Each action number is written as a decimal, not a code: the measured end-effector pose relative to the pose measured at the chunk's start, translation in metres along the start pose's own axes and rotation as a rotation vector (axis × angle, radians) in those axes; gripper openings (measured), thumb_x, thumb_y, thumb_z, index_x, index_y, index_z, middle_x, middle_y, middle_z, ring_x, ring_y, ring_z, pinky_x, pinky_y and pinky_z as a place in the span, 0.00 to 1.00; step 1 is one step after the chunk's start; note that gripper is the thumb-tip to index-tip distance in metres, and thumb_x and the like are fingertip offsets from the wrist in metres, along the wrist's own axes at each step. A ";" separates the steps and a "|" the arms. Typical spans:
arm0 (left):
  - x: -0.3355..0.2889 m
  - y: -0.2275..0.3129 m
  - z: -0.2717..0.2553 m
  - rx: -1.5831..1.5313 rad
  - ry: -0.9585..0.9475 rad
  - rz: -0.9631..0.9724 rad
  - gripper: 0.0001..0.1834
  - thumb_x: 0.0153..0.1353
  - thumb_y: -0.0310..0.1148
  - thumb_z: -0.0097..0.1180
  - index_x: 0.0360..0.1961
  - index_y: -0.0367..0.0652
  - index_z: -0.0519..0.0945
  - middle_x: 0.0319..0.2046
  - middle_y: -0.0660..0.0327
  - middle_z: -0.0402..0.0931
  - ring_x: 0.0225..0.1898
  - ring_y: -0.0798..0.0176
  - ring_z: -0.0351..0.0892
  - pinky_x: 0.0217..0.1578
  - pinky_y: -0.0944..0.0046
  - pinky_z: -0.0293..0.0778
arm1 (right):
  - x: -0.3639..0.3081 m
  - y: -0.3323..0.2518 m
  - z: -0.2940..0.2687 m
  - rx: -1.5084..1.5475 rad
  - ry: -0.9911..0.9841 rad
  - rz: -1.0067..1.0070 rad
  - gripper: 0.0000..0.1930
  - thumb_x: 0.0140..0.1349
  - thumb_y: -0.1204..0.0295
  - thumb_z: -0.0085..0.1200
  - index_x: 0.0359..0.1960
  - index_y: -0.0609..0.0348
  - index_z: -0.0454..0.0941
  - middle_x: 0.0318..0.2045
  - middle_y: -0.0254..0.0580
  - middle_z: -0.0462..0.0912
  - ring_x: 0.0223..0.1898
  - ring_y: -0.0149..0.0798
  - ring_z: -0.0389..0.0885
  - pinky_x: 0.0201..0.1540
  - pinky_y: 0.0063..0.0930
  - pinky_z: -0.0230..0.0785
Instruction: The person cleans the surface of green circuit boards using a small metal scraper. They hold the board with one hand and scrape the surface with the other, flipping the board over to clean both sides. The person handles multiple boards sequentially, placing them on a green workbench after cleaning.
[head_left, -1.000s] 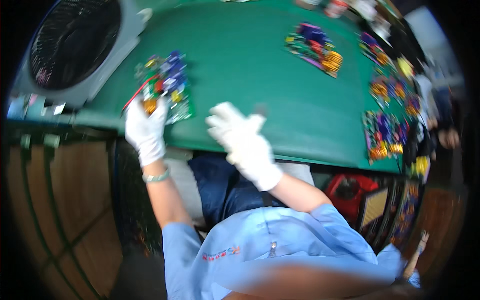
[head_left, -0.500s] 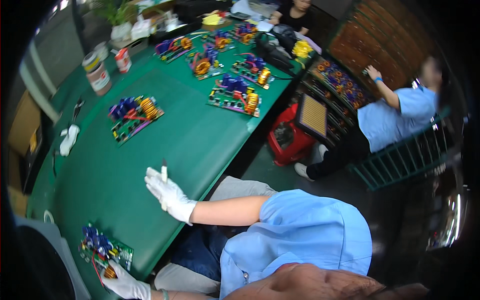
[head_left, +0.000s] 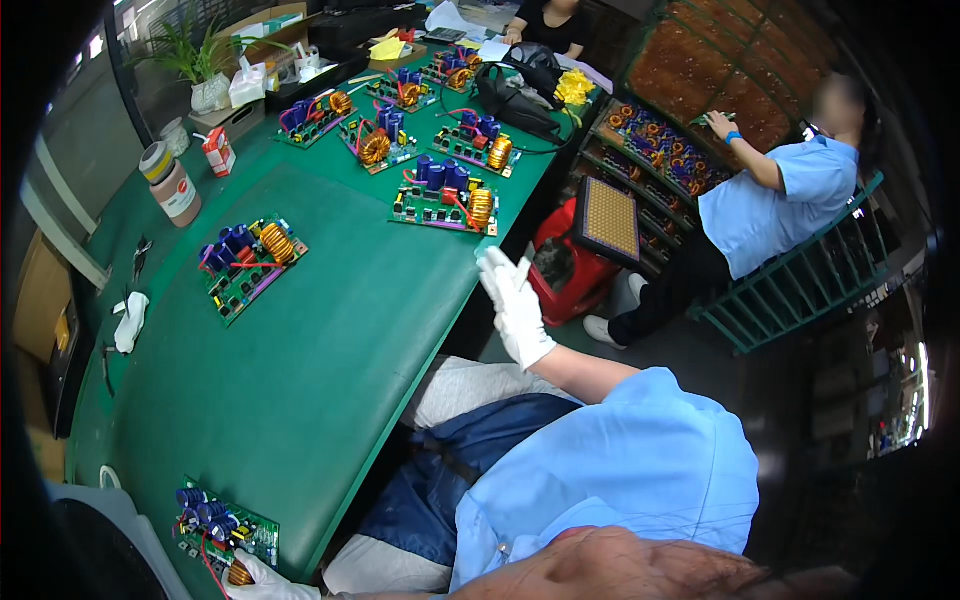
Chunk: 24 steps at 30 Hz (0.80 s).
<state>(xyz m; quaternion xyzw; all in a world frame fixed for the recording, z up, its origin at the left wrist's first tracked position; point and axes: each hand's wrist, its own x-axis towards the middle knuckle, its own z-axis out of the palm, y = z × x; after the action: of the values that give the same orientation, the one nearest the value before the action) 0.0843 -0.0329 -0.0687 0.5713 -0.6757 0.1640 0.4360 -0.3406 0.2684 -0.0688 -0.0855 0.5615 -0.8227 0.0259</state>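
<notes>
My left hand (head_left: 266, 580), in a white glove, is at the lower left with its fingers closed about the copper-coil end of a circuit board (head_left: 256, 535). That board carries blue capacitors and a red wire, and it lies by the table's near left corner. My right hand (head_left: 518, 312), gloved in white too, is raised at the right edge of the green table (head_left: 330, 370). Its fingers are stretched out, and I see nothing held in them. Nearest to it is another circuit board (head_left: 445, 200) with blue capacitors and a copper coil. A separate board (head_left: 250, 262) lies farther left.
Several more boards (head_left: 376, 140) stand at the far end. A jar (head_left: 172, 185), a small carton (head_left: 218, 152) and a potted plant (head_left: 210, 92) line the left side. Right of the table are a red stool (head_left: 560, 270), a loaded rack (head_left: 650, 150) and a person in blue (head_left: 780, 200).
My right hand has swung from above the table's middle to its right edge, farther off. My left hand stays at the same circuit board. The view has shifted slightly.
</notes>
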 end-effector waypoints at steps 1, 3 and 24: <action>0.008 0.005 -0.012 0.058 0.014 0.002 0.22 0.47 0.52 0.72 0.32 0.47 0.79 0.26 0.56 0.79 0.25 0.47 0.79 0.26 0.49 0.76 | -0.007 -0.003 0.021 0.045 -0.100 0.114 0.26 0.76 0.64 0.45 0.68 0.67 0.62 0.64 0.46 0.72 0.66 0.39 0.70 0.69 0.30 0.61; 0.008 -0.004 -0.018 0.186 -0.066 -0.015 0.23 0.51 0.48 0.73 0.38 0.43 0.78 0.30 0.56 0.80 0.28 0.52 0.80 0.29 0.52 0.77 | -0.033 0.025 0.064 0.169 -0.424 0.216 0.26 0.76 0.61 0.43 0.67 0.69 0.64 0.64 0.48 0.73 0.65 0.40 0.71 0.69 0.33 0.61; -0.002 -0.021 0.005 0.059 -0.270 -0.199 0.28 0.57 0.54 0.66 0.45 0.40 0.78 0.39 0.53 0.81 0.39 0.50 0.82 0.41 0.54 0.76 | -0.028 0.143 0.169 2.337 -0.407 1.359 0.30 0.76 0.63 0.40 0.75 0.55 0.49 0.74 0.41 0.56 0.74 0.41 0.54 0.73 0.30 0.52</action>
<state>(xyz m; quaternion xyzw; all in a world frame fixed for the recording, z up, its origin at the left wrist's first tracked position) 0.1014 -0.0411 -0.0785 0.6648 -0.6632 0.0618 0.3382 -0.2916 0.0644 -0.1451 0.1576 -0.5372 -0.6115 0.5591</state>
